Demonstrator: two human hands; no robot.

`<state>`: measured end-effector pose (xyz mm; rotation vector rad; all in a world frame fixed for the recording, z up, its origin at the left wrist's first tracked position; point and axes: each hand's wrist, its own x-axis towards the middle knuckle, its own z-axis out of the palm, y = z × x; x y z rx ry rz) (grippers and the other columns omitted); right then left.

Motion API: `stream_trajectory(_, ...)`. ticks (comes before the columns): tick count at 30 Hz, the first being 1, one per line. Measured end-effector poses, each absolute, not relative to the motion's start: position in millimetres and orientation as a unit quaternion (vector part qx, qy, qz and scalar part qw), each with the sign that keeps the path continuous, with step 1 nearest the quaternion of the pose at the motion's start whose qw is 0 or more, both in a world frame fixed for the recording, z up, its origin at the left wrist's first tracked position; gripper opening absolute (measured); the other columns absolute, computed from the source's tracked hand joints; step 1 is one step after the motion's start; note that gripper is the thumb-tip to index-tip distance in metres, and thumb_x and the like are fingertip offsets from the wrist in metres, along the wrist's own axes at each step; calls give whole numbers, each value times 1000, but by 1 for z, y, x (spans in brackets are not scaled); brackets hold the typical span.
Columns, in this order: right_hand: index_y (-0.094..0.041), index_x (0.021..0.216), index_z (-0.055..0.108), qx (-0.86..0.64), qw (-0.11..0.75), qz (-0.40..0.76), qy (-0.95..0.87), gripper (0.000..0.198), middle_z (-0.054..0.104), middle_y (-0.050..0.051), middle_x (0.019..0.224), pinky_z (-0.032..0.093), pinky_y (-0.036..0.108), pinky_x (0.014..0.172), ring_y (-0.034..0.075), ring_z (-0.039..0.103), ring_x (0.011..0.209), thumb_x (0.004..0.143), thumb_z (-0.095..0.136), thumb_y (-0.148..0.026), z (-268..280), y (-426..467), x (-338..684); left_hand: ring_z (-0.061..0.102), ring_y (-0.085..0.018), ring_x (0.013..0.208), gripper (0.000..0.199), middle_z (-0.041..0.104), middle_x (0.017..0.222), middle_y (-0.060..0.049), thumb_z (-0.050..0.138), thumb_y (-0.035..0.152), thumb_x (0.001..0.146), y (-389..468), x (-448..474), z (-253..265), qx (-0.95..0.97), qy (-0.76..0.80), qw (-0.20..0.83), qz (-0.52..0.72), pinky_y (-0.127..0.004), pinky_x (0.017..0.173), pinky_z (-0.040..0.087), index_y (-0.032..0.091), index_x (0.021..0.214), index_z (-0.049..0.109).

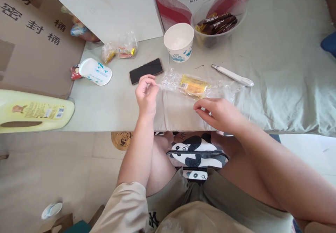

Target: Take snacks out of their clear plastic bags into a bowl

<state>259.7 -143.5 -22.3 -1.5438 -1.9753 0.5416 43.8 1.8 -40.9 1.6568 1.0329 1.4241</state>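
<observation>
A yellow packet [195, 85] lies on the cloth-covered table inside a clear plastic bag [172, 79]. My left hand [147, 94] pinches the bag's left end between thumb and fingers, beside a black phone [147, 71]. Just below the packet, close to the bag's lower edge, is my right hand [216, 112]. Its fingers are curled with the tips drawn together; whether film is caught between them cannot be made out. A white paper cup [179, 42] stands upright behind the packet. To the right lies a white utility knife [232, 75].
At the back, a clear bowl [219, 26] holds several brown packets. Another paper cup [96, 71] lies tipped at the left, near wrapped snacks [126, 49]. A yellow jug [36, 110] and a cardboard carton [34, 40] bound the left side. Boxes [112, 7] stand behind.
</observation>
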Motion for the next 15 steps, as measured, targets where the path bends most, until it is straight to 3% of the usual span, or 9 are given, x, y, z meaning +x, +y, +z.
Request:
stream_trajectory(4,-23,87,63,-623,392,94,-670,11,66,4,77,49,32,65,18,62,67,92,53,-21,-21,-142,257,52,-15,52,52,43,49,-2,52,53,85,-7,38,-31,599,372,541,459,-32,57,46,22,45,38)
stream_trajectory(6,-24,92,65,-644,422,7,-638,12,69,9,93,52,39,78,24,67,86,92,53,-23,-19,-139,257,44,-13,42,58,35,41,-1,53,55,84,-9,37,-30,610,380,592,366,-30,50,41,22,40,34)
stream_trajectory(8,-24,104,67,-660,399,-39,-635,18,69,13,111,49,48,93,31,65,109,92,54,-25,-17,-137,257,46,-12,45,51,44,45,-1,62,48,82,-7,37,-32,643,403,565,325,-28,50,40,21,43,42)
stream_trajectory(9,-24,111,67,-666,373,-40,-644,23,69,13,115,46,51,98,33,63,116,92,54,-26,-17,-136,257,51,-12,51,41,52,52,-1,66,44,80,-6,37,-35,664,420,522,333,-27,52,42,20,50,49)
stream_trajectory(11,-24,117,67,-672,301,1,-676,28,73,11,106,44,52,100,33,65,111,94,52,-28,-18,-134,257,62,-16,74,21,67,83,-4,75,38,75,-2,38,-40,709,449,406,362,-27,61,49,21,74,62)
stream_trajectory(13,-22,113,70,-677,215,79,-700,30,73,8,85,47,45,88,28,69,89,97,47,-31,-18,-134,257,64,-23,108,40,65,122,-8,82,36,69,1,39,-46,754,459,307,356,-33,80,56,24,103,65)
stream_trajectory(15,-22,104,74,-685,126,157,-700,35,70,6,72,44,36,69,25,65,70,100,41,-35,-17,-134,256,53,-31,135,61,52,146,-12,87,34,66,1,39,-50,800,451,261,299,-44,104,52,26,120,62)
